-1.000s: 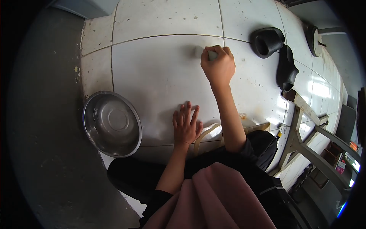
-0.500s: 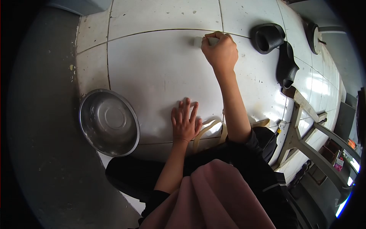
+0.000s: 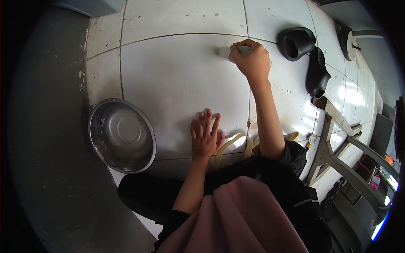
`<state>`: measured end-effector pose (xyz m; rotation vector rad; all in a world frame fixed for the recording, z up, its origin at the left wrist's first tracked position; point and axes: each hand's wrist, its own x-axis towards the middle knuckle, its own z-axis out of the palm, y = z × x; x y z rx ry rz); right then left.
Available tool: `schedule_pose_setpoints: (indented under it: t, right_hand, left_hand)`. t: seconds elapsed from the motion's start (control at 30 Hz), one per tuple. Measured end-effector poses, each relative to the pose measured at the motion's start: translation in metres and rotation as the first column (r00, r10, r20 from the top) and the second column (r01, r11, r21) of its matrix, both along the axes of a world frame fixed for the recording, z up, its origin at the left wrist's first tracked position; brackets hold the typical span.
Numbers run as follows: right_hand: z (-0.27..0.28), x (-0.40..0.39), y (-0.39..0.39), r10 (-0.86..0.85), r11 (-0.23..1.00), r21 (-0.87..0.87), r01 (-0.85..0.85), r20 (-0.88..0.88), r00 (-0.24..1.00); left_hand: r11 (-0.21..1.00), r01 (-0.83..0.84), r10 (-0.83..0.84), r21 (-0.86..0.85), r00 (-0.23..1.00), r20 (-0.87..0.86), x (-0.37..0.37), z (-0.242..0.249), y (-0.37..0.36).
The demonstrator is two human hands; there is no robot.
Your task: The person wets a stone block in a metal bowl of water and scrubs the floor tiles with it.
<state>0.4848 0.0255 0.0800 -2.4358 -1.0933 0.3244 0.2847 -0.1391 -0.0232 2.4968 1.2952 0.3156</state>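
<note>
My right hand (image 3: 254, 62) is closed around a small whitish block (image 3: 224, 52), whose left end sticks out past my fingers. Most of the block is hidden by the hand, so its kind cannot be made out. It rests against the white floor tile (image 3: 168, 80), close to a dark grout line. Nearer to me, my left hand (image 3: 205, 139) lies on the same tile with its fingers spread and nothing in it. A thin dark vertical line marks the tile between the two hands, left of them.
A shiny metal basin (image 3: 153, 141) stands on the left, beside a dark grey surface (image 3: 46, 126). Two black slip-on shoes (image 3: 311, 37) lie at the upper right. Below them is a pale wooden frame (image 3: 327, 145). Cream-coloured straps (image 3: 228, 146) lie by my knees.
My right hand has shifted slightly right and towards me, with the whitish block still in it. My left hand has stayed nearly in place.
</note>
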Motion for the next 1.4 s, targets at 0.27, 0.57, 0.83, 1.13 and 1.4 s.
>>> schedule_pose_setpoints:
  t: [0.27,0.57,0.83,1.13,1.4]
  right_hand:
    - [-0.037,-0.045,-0.101,0.022,0.947,0.308,-0.09,0.217,0.976]
    - [0.0,-0.016,-0.082,0.046,0.997,0.057,-0.043,-0.05,0.998]
    - [-0.025,-0.011,-0.023,-0.057,0.95,0.311,0.007,0.152,0.987]
    - [-0.026,-0.039,-0.112,0.061,0.957,0.269,-0.112,0.193,0.979]
    - [0.006,0.012,-0.028,-0.091,0.996,-0.03,0.088,-0.109,0.99]
  left_hand:
    - [1.0,0.008,-0.008,-0.007,0.999,0.035,-0.003,-0.003,0.001]
    - [1.0,0.004,-0.004,0.002,1.0,0.007,0.001,-0.001,0.001]
    - [1.0,0.012,-0.012,-0.001,1.0,0.006,0.0,-0.001,-0.001]
    - [1.0,0.013,-0.013,-0.012,1.0,-0.003,-0.003,-0.001,-0.001]
    - [1.0,0.01,-0.01,0.006,0.999,-0.044,0.0,0.002,0.0]
